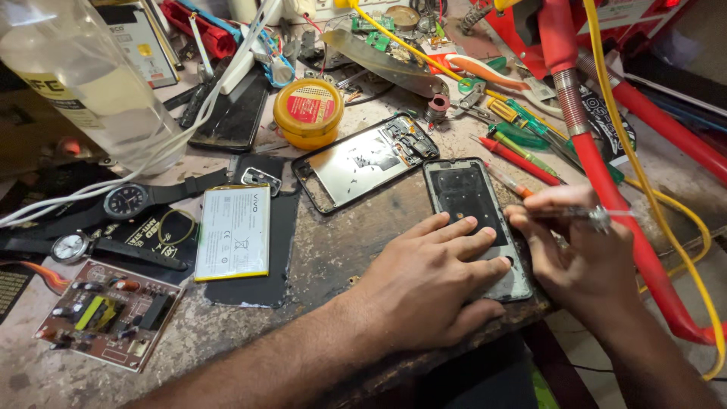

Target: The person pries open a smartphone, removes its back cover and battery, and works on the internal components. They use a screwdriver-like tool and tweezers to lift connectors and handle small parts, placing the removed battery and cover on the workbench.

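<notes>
Black phone shell: the open phone body (473, 220) lies flat near the front edge of my workbench (333, 250), a rounded rectangle with a dull dark inner face and a thin pale metal rim.
Left hand: my left hand (432, 284) lies palm down, fingers spread and flat, their tips pressing on the lower half of the shell; it grips nothing.
Right hand: my right hand (583, 254) is closed around a slim metal tool (583, 214), pinched between thumb and fingers, its tip at the shell's right edge.
Position: the shell sits between my two hands, partly under the left fingers and just beside the right thumb.
Second frame: another phone frame (363, 160) lies tilted just up-left of the shell, shiny inside, with small parts at its upper end.
Battery: a flat white battery (235, 232) with a yellow edge rests on a black sheet, well apart to the left.
Tin: a round yellow tin (308, 112) with a red label stands behind the second frame.
Circuit board: a brown board (106, 313) with blocky parts lies at the far left front.
Watches: two wristwatches (125, 201) lie left of the battery.
Hose: a red ribbed hose (606, 182) curves down the right side.
Bench surface: worn, scratched and dusty.
</notes>
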